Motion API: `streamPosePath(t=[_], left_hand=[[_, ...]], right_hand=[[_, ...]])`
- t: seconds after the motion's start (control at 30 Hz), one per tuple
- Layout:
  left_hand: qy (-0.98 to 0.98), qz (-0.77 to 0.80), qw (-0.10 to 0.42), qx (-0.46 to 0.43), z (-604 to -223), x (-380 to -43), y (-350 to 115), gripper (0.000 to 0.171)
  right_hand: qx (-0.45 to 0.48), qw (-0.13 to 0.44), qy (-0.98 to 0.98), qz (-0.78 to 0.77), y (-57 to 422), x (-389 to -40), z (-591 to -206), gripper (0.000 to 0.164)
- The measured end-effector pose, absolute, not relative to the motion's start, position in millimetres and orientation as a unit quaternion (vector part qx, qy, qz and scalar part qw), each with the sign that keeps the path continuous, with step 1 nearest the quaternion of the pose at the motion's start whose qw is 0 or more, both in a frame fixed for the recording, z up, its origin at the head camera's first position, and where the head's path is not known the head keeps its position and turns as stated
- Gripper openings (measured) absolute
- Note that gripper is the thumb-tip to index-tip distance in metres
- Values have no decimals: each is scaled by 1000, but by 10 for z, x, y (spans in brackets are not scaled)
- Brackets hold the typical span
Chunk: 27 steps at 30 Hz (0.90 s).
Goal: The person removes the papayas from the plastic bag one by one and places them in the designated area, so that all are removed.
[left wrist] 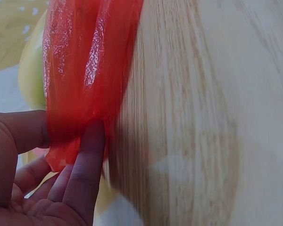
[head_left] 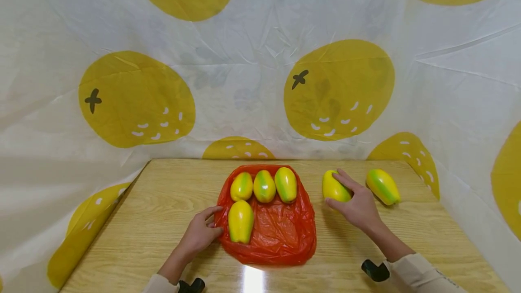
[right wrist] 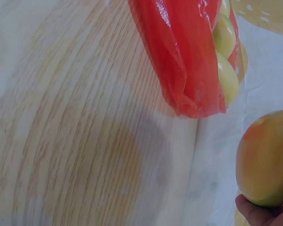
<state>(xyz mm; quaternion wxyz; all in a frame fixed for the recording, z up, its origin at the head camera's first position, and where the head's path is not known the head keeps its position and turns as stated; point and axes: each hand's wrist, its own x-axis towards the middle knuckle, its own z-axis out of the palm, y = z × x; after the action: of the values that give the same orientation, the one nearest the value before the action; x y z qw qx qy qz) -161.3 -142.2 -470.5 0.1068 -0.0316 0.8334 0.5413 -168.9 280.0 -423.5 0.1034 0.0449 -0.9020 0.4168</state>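
A red plastic bag (head_left: 281, 238) lies wide open on the table, its rim rolled down. Three yellow papayas with green streaks (head_left: 264, 186) sit in a row at its back, and another papaya (head_left: 240, 221) is at its front left. My left hand (head_left: 200, 233) pinches the bag's left rim; in the left wrist view its index finger (left wrist: 87, 165) lies on the outer side of the red film. To the right of the bag, my right hand (head_left: 360, 205) grips a papaya (head_left: 334, 186) between thumb and fingers. That papaya also shows at the right edge of the right wrist view.
One more papaya (head_left: 383, 187) lies on the wooden table (head_left: 171, 189), right of my right hand. A white cloth printed with yellow fruit (head_left: 244, 94) hangs behind the table and along both sides. Light glares off the table's front.
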Motion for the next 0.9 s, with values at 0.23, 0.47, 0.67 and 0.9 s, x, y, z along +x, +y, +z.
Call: streamPosePath(t=[0.23,0.47,0.67,0.9], left_hand=[[833,543,105,-25,-4707,-1612,-1424,61],[834,541,103,-27,-4717,-1613,-1417,60],[833,543,103,-25,-4713,-1610,-1407,61],[833,543,103,-23,-4711,-1611,-1402,61]], right_hand=[[42,106,-905,410,2871,-1732,-4272,76],[37,112,-909,399,2930,-1774,-4308,77],[33,110,-912,395,2987,-1804,-4327,78],[31,109,-911,396,3043,-1833,-4343,78]])
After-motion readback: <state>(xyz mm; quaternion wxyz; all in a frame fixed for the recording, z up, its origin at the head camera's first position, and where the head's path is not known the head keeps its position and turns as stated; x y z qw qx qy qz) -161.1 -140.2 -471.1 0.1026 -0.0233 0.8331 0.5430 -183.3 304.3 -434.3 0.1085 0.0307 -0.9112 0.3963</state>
